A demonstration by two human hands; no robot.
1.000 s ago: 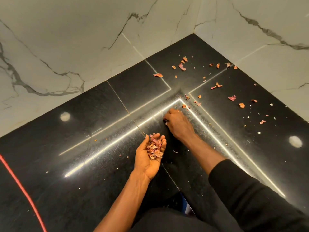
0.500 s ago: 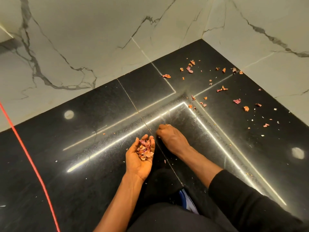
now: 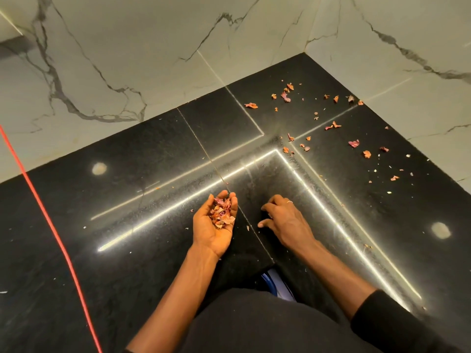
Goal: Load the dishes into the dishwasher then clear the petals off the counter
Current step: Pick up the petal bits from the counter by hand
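1. Wide bare stretch of black counter [image 3: 142,159] on the left, nothing lying there but a red cord [image 3: 54,234] slanting across it.
2. Marble walls [image 3: 153,47] shut off the far sides and meet at the back corner.
3. Right hand [image 3: 286,220] rests palm down in the middle; bare stone lies between it and the scattered petals [image 3: 354,143] towards the corner.
4. Left hand [image 3: 216,225] is cupped full of petals, just beside the right, a narrow gap between them.
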